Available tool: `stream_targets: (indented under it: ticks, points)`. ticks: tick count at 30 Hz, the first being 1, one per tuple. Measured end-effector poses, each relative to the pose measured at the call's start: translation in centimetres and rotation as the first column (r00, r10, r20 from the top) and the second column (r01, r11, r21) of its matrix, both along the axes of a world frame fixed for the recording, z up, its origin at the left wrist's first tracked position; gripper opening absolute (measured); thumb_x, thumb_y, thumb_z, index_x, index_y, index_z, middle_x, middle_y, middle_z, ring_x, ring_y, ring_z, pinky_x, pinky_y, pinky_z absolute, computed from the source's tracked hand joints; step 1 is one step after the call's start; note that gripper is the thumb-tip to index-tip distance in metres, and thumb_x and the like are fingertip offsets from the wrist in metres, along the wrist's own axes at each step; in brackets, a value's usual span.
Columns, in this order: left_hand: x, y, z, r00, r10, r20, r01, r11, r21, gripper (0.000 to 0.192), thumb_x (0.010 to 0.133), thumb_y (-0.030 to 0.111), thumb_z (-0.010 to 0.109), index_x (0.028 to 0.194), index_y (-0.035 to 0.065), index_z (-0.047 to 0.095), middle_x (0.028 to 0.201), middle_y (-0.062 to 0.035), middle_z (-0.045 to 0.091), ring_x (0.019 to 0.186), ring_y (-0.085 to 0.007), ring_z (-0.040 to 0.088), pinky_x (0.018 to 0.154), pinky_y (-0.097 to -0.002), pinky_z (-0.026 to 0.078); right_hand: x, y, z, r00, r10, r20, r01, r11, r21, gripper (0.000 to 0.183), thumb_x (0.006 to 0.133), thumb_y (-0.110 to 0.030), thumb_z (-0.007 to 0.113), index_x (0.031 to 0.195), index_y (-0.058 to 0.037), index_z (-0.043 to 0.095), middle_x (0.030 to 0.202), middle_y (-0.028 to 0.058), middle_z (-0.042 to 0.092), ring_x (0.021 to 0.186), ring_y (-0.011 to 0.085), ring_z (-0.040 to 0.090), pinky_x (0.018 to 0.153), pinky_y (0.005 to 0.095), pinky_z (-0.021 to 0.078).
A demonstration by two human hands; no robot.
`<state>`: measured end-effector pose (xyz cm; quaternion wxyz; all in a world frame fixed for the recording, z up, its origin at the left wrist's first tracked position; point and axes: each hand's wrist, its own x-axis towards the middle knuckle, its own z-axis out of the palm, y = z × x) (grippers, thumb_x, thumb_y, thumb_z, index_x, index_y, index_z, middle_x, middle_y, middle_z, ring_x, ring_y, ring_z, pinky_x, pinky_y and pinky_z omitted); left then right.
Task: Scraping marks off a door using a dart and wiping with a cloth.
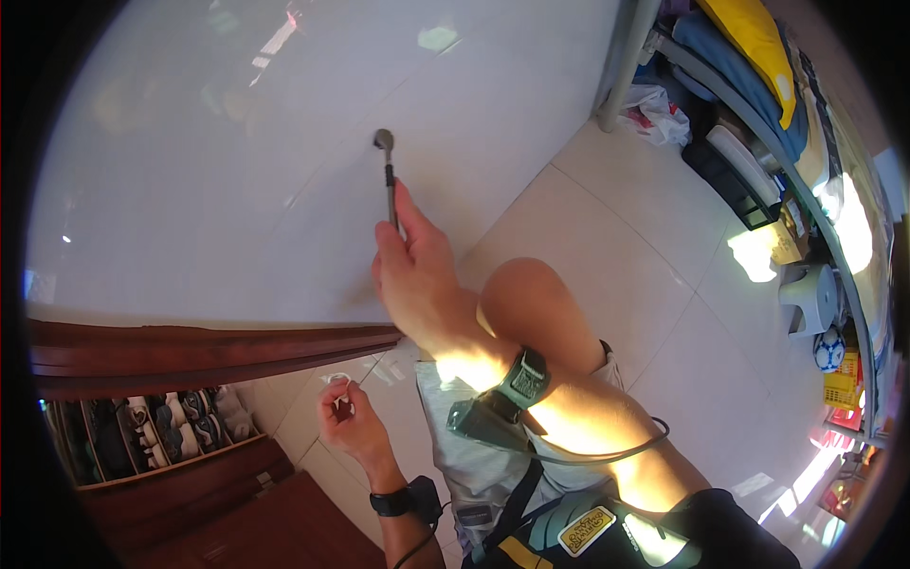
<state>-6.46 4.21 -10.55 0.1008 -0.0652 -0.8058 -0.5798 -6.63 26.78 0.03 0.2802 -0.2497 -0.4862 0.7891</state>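
Observation:
Near the centre, my right hand [419, 277] is closed around the dark handle of a small tool with a rounded head [384, 139], possibly a scraper or brush. The tool's head is at the glossy white wall [298, 171]; whether it touches the surface cannot be told. Lower left, my left hand [350, 419] holds a crumpled piece of white material [338, 380], perhaps tissue or plastic, between thumb and fingers. Both wrists wear strapped devices with cables.
A dark red wooden door frame [213, 355] runs along the left, above a drawer of shoes [174, 430]. My bent knee [530, 299] is beside my right forearm. On the right, a metal bed frame [803, 185] stands over a black bin, a stool [810, 299] and a ball.

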Motion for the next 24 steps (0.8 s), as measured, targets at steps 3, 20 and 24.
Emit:
stream_targets:
  ticks: [3, 20, 24]
  points:
    - [-0.5, 0.5, 2.4, 0.998, 0.022, -0.065, -0.019, 0.999, 0.051, 0.014, 0.092, -0.011, 0.066, 0.095, 0.0022, 0.062, 0.104, -0.0084, 0.069, 0.092, -0.0155, 0.066, 0.075, -0.0265, 0.054, 0.1, -2.8, -1.4, 0.999, 0.012, 0.039, -0.017, 0.989, 0.145, 0.052, 0.105, -0.007, 0.051, 0.155, -0.0037, 0.041, 0.067, 0.0145, 0.051, 0.060, 0.0210, 0.045, 0.060, 0.0356, 0.0436]
    - [-9.3, 9.5, 8.2, 0.670, -0.054, -0.740, -0.110, 0.979, -0.171, 0.019, 0.080, -0.013, 0.068, 0.085, 0.0045, 0.062, 0.094, -0.0080, 0.071, 0.082, -0.0218, 0.066, 0.065, -0.0308, 0.050, 2.9, 2.3, 0.7, 0.987, 0.101, -0.124, -0.148, 0.868, -0.474, 0.059, 0.101, -0.012, 0.039, 0.160, -0.0135, 0.041, 0.068, -0.0003, 0.047, 0.051, 0.0095, 0.042, 0.042, 0.0260, 0.0313]
    - [-6.7, 7.4, 2.5, 0.828, -0.182, -0.530, 0.037, 0.961, -0.272, 0.020, 0.080, -0.013, 0.068, 0.087, 0.0046, 0.062, 0.092, -0.0069, 0.070, 0.077, -0.0188, 0.064, 0.062, -0.0282, 0.048, 3.0, -2.1, -1.5, 0.958, 0.267, -0.102, -0.283, 0.940, -0.194, 0.059, 0.104, -0.008, 0.040, 0.163, -0.0121, 0.036, 0.068, -0.0004, 0.044, 0.059, 0.0085, 0.045, 0.049, 0.0251, 0.0387]
